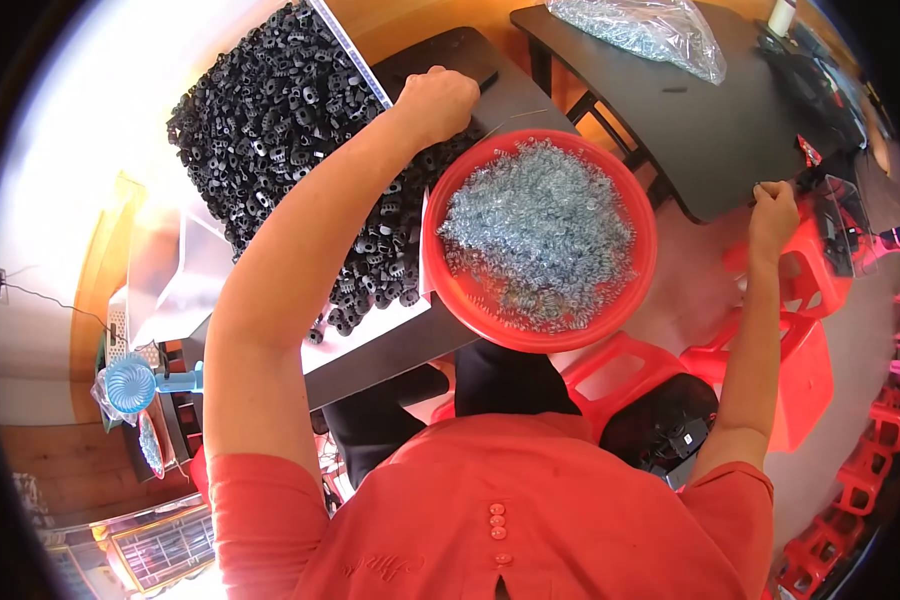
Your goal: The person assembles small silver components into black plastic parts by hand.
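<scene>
Dark flat-topped desk (522, 92) in front of the person in a red short-sleeved shirt. On it, a big loose heap of small black molded parts (280, 120), holes in many. Just right of the heap, a round red plastic basin (647, 240), piled with small shiny pale-bluish coil-like pieces (540, 225).

Left arm crosses over the heap from where I'm standing; left hand (438, 103) at its far edge, back up, fingers curled in; can't tell if that grip holds anything. Right arm reaches forward, well clear of the basin; right hand (775, 215) near the corner of a second dark desk (700, 150), grip pinched together, contents unclear.

Basin opens upward, round, so no long axis. Black parts and coils point every which way.
</scene>
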A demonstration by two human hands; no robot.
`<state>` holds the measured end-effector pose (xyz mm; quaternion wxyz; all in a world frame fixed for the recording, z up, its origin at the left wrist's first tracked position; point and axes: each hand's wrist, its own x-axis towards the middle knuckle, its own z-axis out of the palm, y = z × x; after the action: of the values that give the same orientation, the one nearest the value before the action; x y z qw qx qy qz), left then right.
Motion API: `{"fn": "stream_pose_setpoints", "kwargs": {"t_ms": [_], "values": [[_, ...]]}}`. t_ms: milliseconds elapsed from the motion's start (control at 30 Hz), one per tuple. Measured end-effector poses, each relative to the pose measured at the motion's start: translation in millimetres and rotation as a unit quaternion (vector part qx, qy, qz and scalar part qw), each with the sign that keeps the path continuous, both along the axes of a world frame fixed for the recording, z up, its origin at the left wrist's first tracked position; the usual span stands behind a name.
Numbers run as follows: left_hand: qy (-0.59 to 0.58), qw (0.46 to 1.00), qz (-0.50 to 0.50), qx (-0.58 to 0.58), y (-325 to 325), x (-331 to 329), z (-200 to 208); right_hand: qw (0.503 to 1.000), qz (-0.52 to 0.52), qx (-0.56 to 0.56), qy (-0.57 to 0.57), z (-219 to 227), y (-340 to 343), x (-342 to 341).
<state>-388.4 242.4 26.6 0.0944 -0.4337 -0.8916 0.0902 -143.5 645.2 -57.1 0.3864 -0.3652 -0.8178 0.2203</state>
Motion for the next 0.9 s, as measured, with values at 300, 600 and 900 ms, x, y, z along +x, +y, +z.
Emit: {"fn": "stream_pose_setpoints", "kwargs": {"t_ms": [300, 600, 900], "values": [[-0.085, 0.993, 0.069, 0.031, 0.3, -11.6, -0.7, 0.999, 0.013, 0.035, -0.019, 11.5, 0.4, 2.3], [-0.07, 0.992, 0.075, 0.078, -2.4, -18.6, -8.2, 0.99, 0.038, -0.137, 0.003, 6.2, 19.3, 5.5], [-0.035, 0.948, -0.125, 0.291, -22.4, 77.9, 27.1, 0.959, 0.225, -0.063, 0.158, 61.2, -98.6, 27.2]]}}
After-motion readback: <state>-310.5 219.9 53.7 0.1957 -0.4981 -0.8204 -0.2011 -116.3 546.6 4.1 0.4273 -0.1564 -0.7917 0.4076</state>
